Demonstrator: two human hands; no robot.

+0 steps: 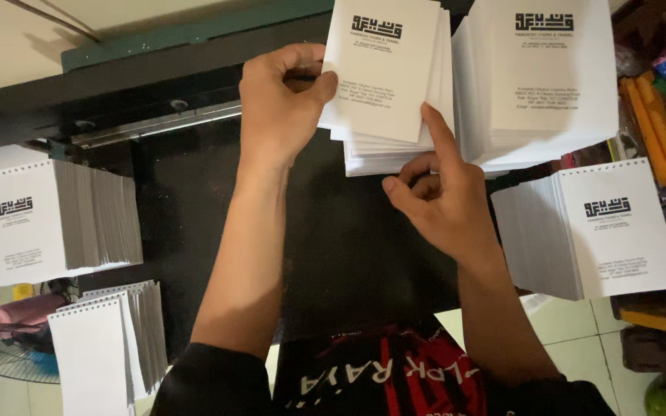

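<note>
My left hand (279, 100) grips the left edge of a small stack of white printed sheets (387, 69) at the top middle, thumb pinching over the top sheet. My right hand (441, 196) touches the stack's lower right corner, index finger stretched up along its edge, other fingers curled beneath the lower sheets. The stack rests over a black work surface (333, 231). A taller pile of the same white sheets (541, 77) stands just to the right of it.
A spiral-punched white pad block (595, 227) sits at the right, another (48, 219) at the left, and a third (109, 347) lower left. Orange rolls (657, 123) lie at the far right. A metal rail (156, 123) runs along the dark machine edge.
</note>
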